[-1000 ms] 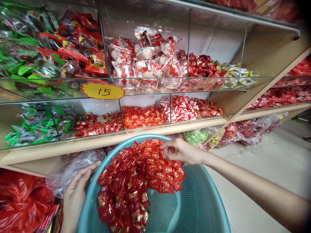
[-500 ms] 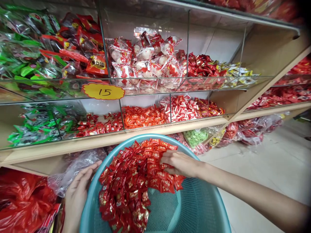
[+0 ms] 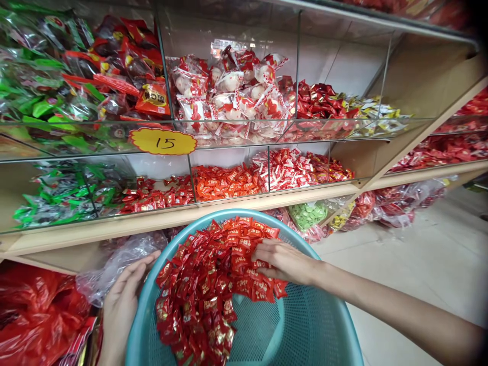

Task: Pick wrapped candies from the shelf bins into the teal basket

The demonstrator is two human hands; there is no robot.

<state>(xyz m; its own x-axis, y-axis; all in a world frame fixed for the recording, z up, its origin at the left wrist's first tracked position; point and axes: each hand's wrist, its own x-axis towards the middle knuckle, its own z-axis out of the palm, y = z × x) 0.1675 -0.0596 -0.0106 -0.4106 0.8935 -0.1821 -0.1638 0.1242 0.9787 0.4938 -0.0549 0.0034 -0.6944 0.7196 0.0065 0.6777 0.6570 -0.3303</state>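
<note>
A teal plastic basket [image 3: 335, 325] fills the lower middle of the view, with many small red wrapped candies [image 3: 202, 284] heaped along its left and back inside. My right hand [image 3: 280, 259] reaches over the right rim and rests on the orange-red candies, its fingers bent down among them; the fingertips are partly hidden, and I cannot make out whether they grip any. Outside the basket's left rim is my left hand [image 3: 124, 302], its fingers extended and slightly apart, beside the rim and holding nothing.
Glass-fronted shelves of candy stand ahead, with a yellow price tag [image 3: 163, 141] marked 15. A wooden shelf edge [image 3: 95, 231] runs just behind the basket. Clear plastic bags [image 3: 118, 264] and a red bag [image 3: 38, 310] lie at left; bagged candies [image 3: 307, 216] sit beneath the shelf.
My right hand has shifted very slightly over the candies, its fingers a little more spread. The left hand and the basket look nearly unchanged.
</note>
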